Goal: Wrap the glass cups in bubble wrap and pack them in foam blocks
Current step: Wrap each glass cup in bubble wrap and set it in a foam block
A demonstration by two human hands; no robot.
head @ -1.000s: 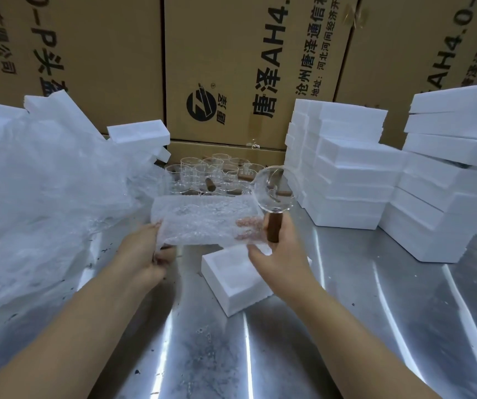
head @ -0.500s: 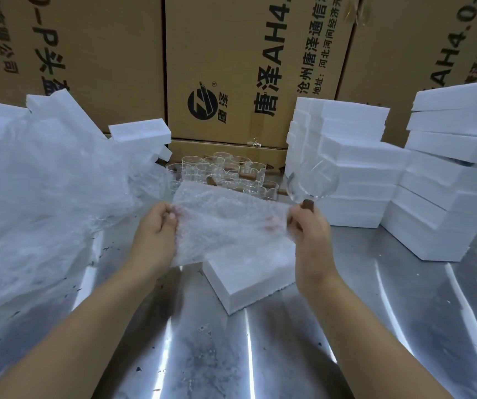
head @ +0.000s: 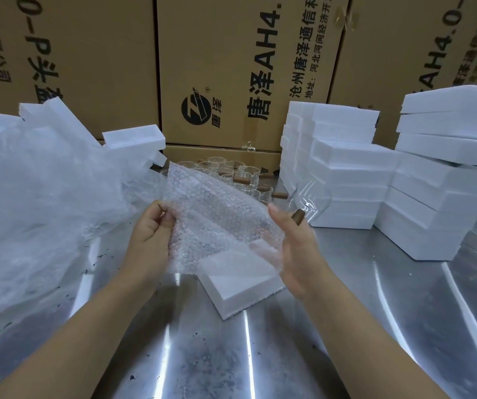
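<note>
The left hand (head: 148, 237) pinches the bubble wrap (head: 217, 223) by its left edge. The right hand (head: 297, 249), grip closed on the handle (head: 299, 217), holds the glass cup (head: 315, 200) just beyond the wrap's right edge, bowl angled away.

A sheet of bubble wrap (head: 217, 220) fills the gap between the left hand (head: 148, 240) and right hand (head: 297, 249). A foam block (head: 240, 289) lies beneath it. A plastic heap (head: 30, 211) crowds the left hand. More cups (head: 225, 171) stand beyond the hands. Foam stacks (head: 343, 168) rise just past the right hand's cup (head: 315, 200). The bare table (head: 361, 283) lies open nearer than both hands.
</note>
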